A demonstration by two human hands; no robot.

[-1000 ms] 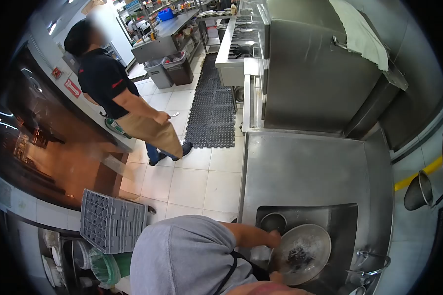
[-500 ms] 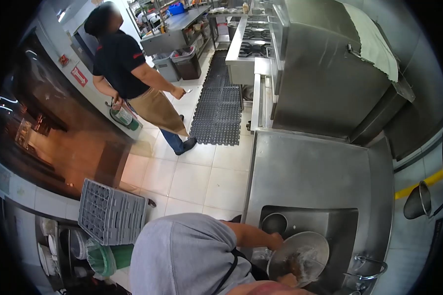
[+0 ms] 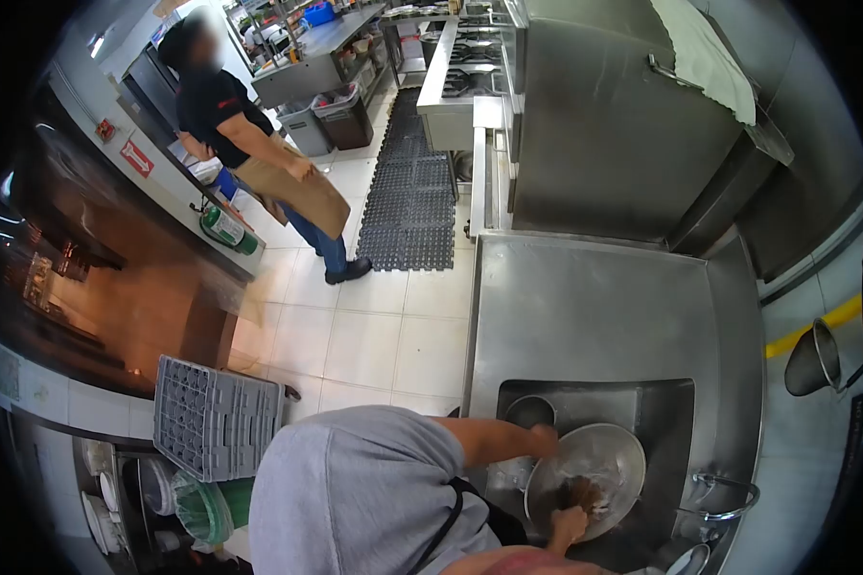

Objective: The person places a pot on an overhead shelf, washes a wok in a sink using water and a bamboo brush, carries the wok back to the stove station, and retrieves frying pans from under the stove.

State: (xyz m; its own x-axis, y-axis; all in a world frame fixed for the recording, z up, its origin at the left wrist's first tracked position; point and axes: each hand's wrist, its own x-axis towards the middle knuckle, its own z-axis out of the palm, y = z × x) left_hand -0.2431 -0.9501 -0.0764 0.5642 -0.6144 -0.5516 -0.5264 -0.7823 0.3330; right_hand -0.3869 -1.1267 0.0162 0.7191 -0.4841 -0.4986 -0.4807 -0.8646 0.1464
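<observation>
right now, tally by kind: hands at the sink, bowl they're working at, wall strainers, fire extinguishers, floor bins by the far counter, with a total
Bare hands, left hand and right hand: 2
Wide round metal bowl: 1
Round metal mesh strainer: 1
Green cylindrical fire extinguisher: 1
Lined floor bins, grey plastic bin and brown plastic bin: 2
Total: 7

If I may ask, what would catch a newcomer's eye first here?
Probably the large round pan in the sink at lower right, with the left hand at its rim and the right hand by a brown item inside it. Next, at upper left, the person in a black shirt and tan apron, beside the black mat.
</observation>
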